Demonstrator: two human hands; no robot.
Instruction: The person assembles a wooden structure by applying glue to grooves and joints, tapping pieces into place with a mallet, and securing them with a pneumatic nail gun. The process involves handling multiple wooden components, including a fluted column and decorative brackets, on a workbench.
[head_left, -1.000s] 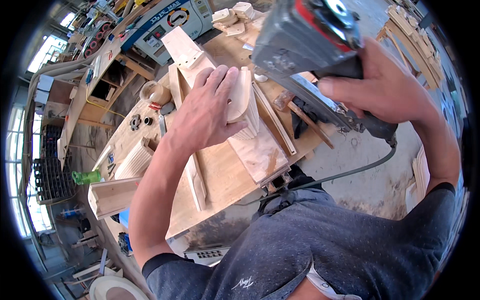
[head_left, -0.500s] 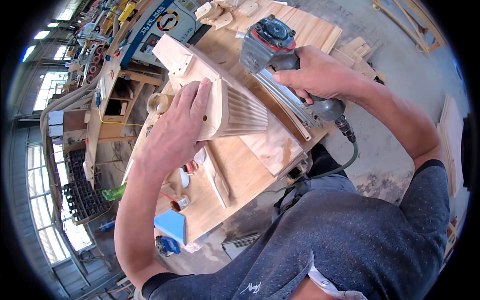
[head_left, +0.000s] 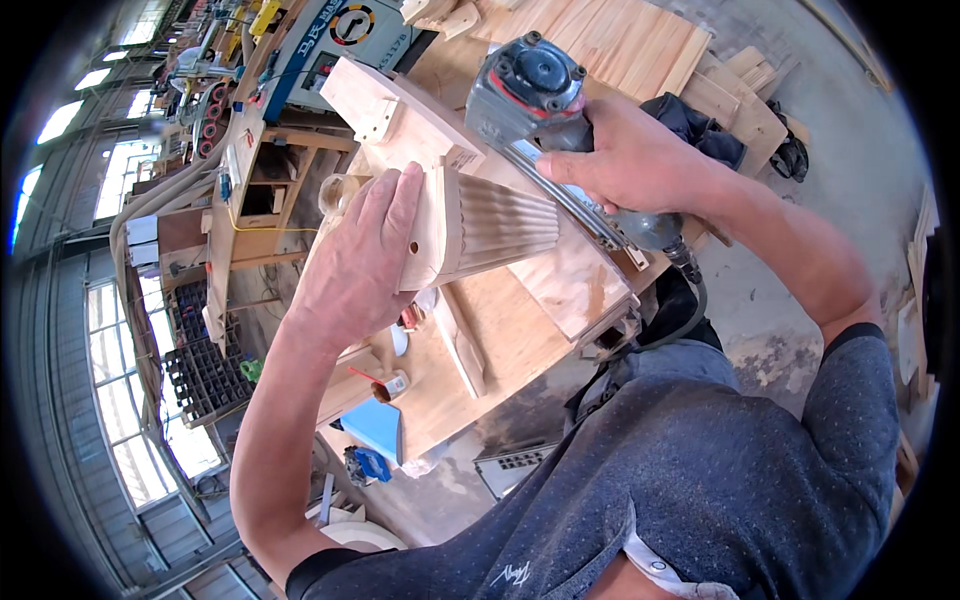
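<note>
My left hand [head_left: 355, 250] is wrapped over the base end of a pale wooden piece [head_left: 502, 232], which tapers and has carved flutes and a small round hole. It is held above the workbench [head_left: 515, 335]. In my right hand [head_left: 645, 160] is a grey air nail gun [head_left: 530, 85], gripped by its handle, its long metal magazine [head_left: 570, 205] angled down toward me. The tool is just beyond the fluted piece, with a small gap between them in view. Its nose is hidden. Behind both lies a thick wooden board [head_left: 395, 110] with a small drilled block on it.
An air hose [head_left: 695, 310] runs from the gun's handle past my waist. On the bench are a wood strip [head_left: 460, 345], a small jar [head_left: 393, 385] with a red stick and a blue block [head_left: 375, 428]. Stacked boards [head_left: 610, 45] lie at the back; a blue-and-white machine [head_left: 335, 55] stands far left.
The bench and background have shifted a little in view as my head moved. Both hands keep their holds, and the fluted piece and nail gun stay close together.
</note>
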